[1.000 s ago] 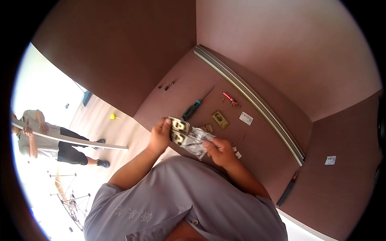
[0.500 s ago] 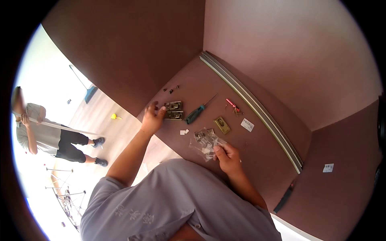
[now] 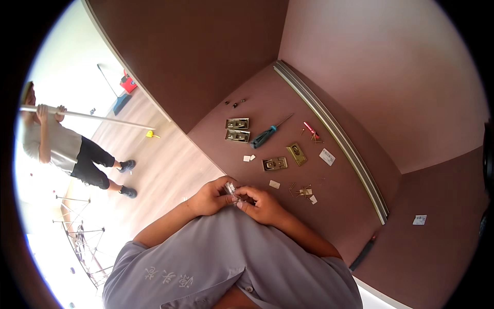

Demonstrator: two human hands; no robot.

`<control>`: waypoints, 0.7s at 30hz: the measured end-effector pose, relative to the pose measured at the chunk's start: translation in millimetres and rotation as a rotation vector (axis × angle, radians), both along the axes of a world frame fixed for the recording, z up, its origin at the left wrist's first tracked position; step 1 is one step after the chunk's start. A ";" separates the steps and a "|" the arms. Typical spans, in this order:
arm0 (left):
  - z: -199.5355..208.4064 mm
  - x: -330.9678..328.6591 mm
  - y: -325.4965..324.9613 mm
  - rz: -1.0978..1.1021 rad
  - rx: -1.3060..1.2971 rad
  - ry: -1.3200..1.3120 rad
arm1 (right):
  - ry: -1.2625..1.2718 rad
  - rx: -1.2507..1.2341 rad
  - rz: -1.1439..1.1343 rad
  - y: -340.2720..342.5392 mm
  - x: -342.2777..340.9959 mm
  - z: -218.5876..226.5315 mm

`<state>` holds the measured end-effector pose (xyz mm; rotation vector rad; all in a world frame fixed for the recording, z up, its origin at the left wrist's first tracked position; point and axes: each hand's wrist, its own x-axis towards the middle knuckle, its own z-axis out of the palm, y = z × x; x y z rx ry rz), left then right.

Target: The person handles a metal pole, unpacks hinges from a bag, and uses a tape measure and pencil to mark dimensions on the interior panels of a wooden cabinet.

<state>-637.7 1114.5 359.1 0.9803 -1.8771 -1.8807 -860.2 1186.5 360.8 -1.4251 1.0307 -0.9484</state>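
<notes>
Close to my chest, my left hand (image 3: pixel 208 199) and my right hand (image 3: pixel 263 207) meet with bent fingers on a crumpled clear plastic bag (image 3: pixel 231 188). What the bag holds, if anything, cannot be made out. Beyond my hands, a brass-coloured metal fitting (image 3: pixel 275 164) lies on the brown panel (image 3: pixel 339 221), beside a flat brass-coloured plate (image 3: pixel 296 154). Several small screws (image 3: pixel 303 191) are scattered nearer to my right hand, among small white pieces. Two more metal fittings (image 3: pixel 237 135) lie side by side, left of a screwdriver (image 3: pixel 264 138) with a teal and black handle.
Long metal rails (image 3: pixel 334 139) run along the panel's far right. Brown walls (image 3: pixel 195 51) rise behind. A red tool (image 3: pixel 311 129) with screws, white labels (image 3: pixel 327 156) and a black-handled tool (image 3: pixel 364 253) lie around. At left, a person (image 3: pixel 62 144) holds a long pole.
My left hand has left the paired fittings and joined my right on the bag, now nearer my chest. A fitting and screws lie uncovered on the panel. The person's pole has moved.
</notes>
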 end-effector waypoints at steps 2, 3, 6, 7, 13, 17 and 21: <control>-10.8 21.1 4.1 0.051 -0.021 -0.038 | 0.012 0.003 0.012 3.2 7.9 -4.1; -10.4 31.5 5.1 0.077 -0.085 -0.084 | 0.004 0.000 -0.018 6.9 13.1 -13.2; -36.9 80.6 12.7 0.211 -0.061 -0.183 | 0.047 0.010 -0.106 16.3 23.4 -28.9; -56.0 103.9 12.6 0.231 -0.070 -0.236 | 0.079 0.010 -0.132 19.5 25.0 -29.1; -311.8 373.9 91.2 -0.252 -0.513 -1.152 | 0.210 -0.024 -0.226 38.4 68.7 -22.7; -338.7 523.2 208.5 0.294 0.170 -1.406 | 0.220 0.010 -0.285 59.5 126.5 -28.5; -325.2 583.3 283.0 0.424 0.376 -1.290 | 0.138 0.062 -0.270 81.8 223.8 -36.7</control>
